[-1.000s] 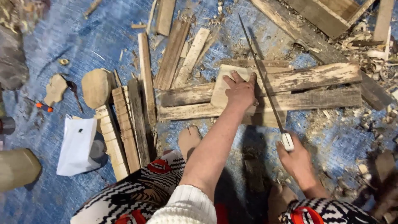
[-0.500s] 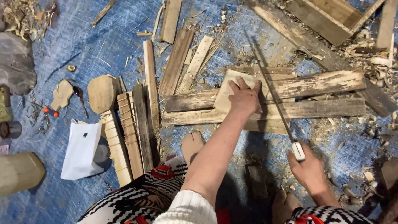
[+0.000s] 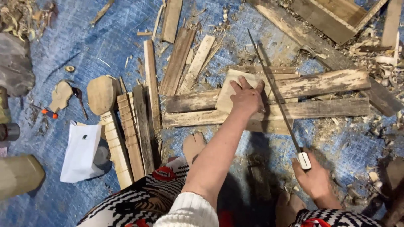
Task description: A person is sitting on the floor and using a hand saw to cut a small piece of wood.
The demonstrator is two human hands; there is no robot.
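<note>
My left hand (image 3: 246,97) presses flat on a pale wooden board (image 3: 229,89) that lies across two long weathered planks (image 3: 328,84). My right hand (image 3: 315,178) grips the white handle of a thin hand saw (image 3: 275,94). The saw's narrow blade runs up and left, past the right edge of the pale board, close beside my left fingers. My bare foot (image 3: 193,145) rests on the blue ground sheet just below the planks.
Several wood strips (image 3: 130,134) lie in a row at my left, with a rounded wooden cutout (image 3: 101,93) above them and a white bag (image 3: 80,151) beside. More planks (image 3: 328,17) and curled shavings (image 3: 378,50) fill the upper right. A blue tarp (image 3: 84,46) covers the ground.
My right hand has drawn the saw back toward me, down and to the right. My left hand stays on the pale board. The view has shifted slightly.
</note>
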